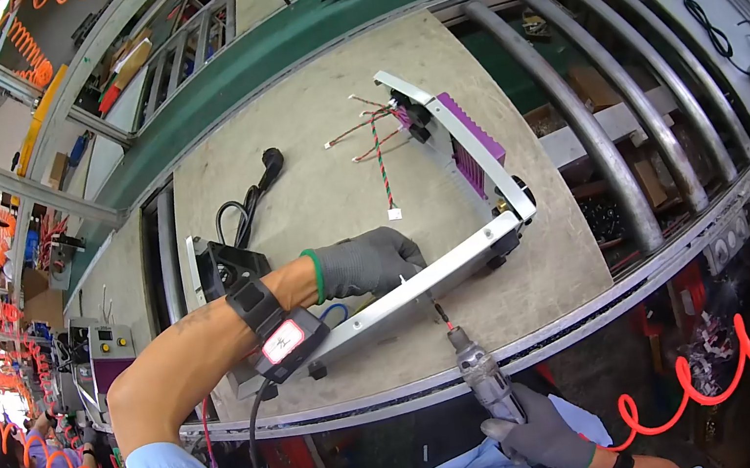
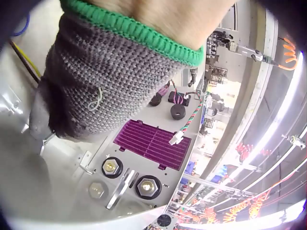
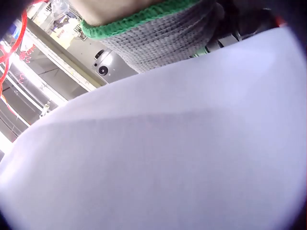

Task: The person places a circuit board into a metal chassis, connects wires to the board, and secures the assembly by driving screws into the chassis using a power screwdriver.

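Observation:
My left hand, in a grey glove with a green cuff, reaches inside a metal frame, fingers bent down close behind its near panel. A small metal tab shows at the fingertips in the left wrist view; I cannot tell whether they pinch it. Below, my right hand grips a power screwdriver by its body, its bit pointing up at the panel's outer side. In the right wrist view, pale blue cloth hides the right fingers and the tool.
A purple vent grille and loose connector wires are at the frame's far end. Behind the left wrist lies a black cable. Metal rollers run right of the board. A red coiled hose loops at lower right.

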Demonstrator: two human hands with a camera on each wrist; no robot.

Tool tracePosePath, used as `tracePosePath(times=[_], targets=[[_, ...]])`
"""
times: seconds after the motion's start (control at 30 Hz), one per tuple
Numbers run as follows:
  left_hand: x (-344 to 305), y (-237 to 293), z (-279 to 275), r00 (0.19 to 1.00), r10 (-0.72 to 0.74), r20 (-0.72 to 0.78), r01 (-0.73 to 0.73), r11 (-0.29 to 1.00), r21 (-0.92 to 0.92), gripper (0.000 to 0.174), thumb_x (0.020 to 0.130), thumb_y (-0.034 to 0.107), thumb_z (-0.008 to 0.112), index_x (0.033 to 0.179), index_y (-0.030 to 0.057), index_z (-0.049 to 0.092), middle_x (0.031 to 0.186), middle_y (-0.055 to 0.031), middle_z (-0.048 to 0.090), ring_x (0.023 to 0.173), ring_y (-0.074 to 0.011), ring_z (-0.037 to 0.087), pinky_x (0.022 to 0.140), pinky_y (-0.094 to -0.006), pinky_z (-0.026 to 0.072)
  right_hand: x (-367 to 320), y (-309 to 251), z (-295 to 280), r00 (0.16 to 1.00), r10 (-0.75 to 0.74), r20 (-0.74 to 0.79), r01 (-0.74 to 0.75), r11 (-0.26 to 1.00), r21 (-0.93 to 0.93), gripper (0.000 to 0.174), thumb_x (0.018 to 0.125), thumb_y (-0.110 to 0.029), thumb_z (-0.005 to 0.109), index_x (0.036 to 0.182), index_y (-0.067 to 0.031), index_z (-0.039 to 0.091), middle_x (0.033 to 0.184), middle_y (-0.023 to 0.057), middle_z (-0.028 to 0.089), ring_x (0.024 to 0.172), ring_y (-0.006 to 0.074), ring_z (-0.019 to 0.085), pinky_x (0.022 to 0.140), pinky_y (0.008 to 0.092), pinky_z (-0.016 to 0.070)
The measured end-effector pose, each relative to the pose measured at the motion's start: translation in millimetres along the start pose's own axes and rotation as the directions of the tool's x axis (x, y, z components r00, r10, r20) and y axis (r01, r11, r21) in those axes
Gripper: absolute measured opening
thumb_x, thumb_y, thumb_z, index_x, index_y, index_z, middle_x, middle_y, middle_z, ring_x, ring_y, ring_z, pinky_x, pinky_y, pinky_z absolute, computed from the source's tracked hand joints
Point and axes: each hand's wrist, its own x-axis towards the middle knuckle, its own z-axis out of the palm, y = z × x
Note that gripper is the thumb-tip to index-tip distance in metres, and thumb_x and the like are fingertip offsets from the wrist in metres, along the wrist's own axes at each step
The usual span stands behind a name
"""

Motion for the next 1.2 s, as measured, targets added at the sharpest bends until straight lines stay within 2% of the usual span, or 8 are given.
tracePosePath(times=[0.2,0.4,0.53,0.67,0.87,1.0,1.13,1.2], targets=[[-2,4,1,1.0,-0.004,-0.012,0.004,1.0,0.016,0.03,0.081,0.025,0.073,0.097,-0.0012,0.073,0.084,-0.0057,0.068,0.076,-0.0131,0.06,0.067,-0.0307,0.0494,3,2,-2,0.999,-0.039,-0.014,0.038,0.997,-0.066,0.043,0.089,-0.027,0.075,0.118,-0.004,0.053,0.074,0.0014,0.055,0.056,0.0076,0.053,0.048,0.0262,0.0442],[4,-9,6,0.999,0.012,-0.038,-0.011,1.0,0.027,0.026,0.082,0.022,0.068,0.094,-0.0001,0.073,0.076,-0.001,0.064,0.07,-0.0083,0.052,0.062,-0.031,0.0449,4,8,0,0.997,0.022,0.079,-0.031,0.992,0.121,0.04,0.09,-0.025,0.074,0.116,-0.0039,0.052,0.07,0.0023,0.056,0.052,0.0089,0.054,0.045,0.0267,0.0437],[7,-15,6,0.998,0.0,-0.06,0.003,0.998,0.061,0.035,0.081,0.022,0.069,0.105,-0.0036,0.073,0.087,-0.0092,0.071,0.077,-0.0148,0.06,0.069,-0.0344,0.0508,4,8,9,1.0,-0.024,0.015,0.024,1.0,0.016,0.032,0.093,-0.025,0.068,0.108,-0.0037,0.05,0.066,0.0038,0.055,0.049,0.0111,0.055,0.044,0.0273,0.0448],[8,-15,4,0.999,0.034,-0.026,-0.029,0.987,0.159,0.042,0.082,0.026,0.065,0.111,-0.0045,0.07,0.097,-0.0157,0.071,0.087,-0.0204,0.062,0.077,-0.039,0.0515,9,26,21,0.959,-0.254,-0.129,0.25,0.967,-0.046,0.03,0.093,-0.021,0.068,0.117,-0.0078,0.057,0.067,0.0009,0.056,0.047,0.0093,0.052,0.042,0.0267,0.0407],[15,-21,1,0.997,0.082,0.004,-0.08,0.968,0.239,0.051,0.078,0.026,0.064,0.12,-0.0023,0.068,0.107,-0.0187,0.072,0.094,-0.0226,0.065,0.083,-0.04,0.052,6,24,26,0.963,-0.23,-0.142,0.218,0.971,-0.093,0.032,0.093,-0.025,0.068,0.117,-0.0073,0.057,0.068,0.0011,0.055,0.048,0.0092,0.052,0.042,0.0269,0.0417],[35,-37,-10,0.992,0.111,0.066,-0.126,0.934,0.333,0.053,0.079,0.024,0.064,0.125,-0.0019,0.067,0.11,-0.0167,0.073,0.093,-0.022,0.067,0.083,-0.0377,0.0532,-3,10,26,0.99,-0.123,-0.071,0.121,0.992,-0.024,0.031,0.092,-0.025,0.069,0.108,-0.0045,0.051,0.066,0.0042,0.056,0.048,0.0106,0.055,0.044,0.027,0.0453],[19,-20,-11,0.999,0.037,-0.038,-0.027,0.97,0.241,0.047,0.085,0.025,0.064,0.123,-0.0033,0.067,0.103,-0.0125,0.073,0.084,-0.02,0.068,0.074,-0.0361,0.055,-3,20,15,0.977,-0.201,-0.068,0.194,0.976,-0.099,0.03,0.092,-0.024,0.069,0.108,-0.005,0.053,0.066,0.004,0.057,0.048,0.01,0.055,0.044,0.027,0.0459],[-19,11,-16,0.966,0.104,-0.235,-0.051,0.974,0.22,0.04,0.091,0.027,0.064,0.113,-0.0053,0.068,0.093,-0.0087,0.072,0.077,-0.0163,0.067,0.068,-0.033,0.0549,-10,28,7,0.967,-0.244,-0.076,0.228,0.958,-0.174,0.031,0.092,-0.024,0.07,0.111,-0.0055,0.053,0.065,0.0029,0.056,0.049,0.0093,0.055,0.044,0.0266,0.0463]])
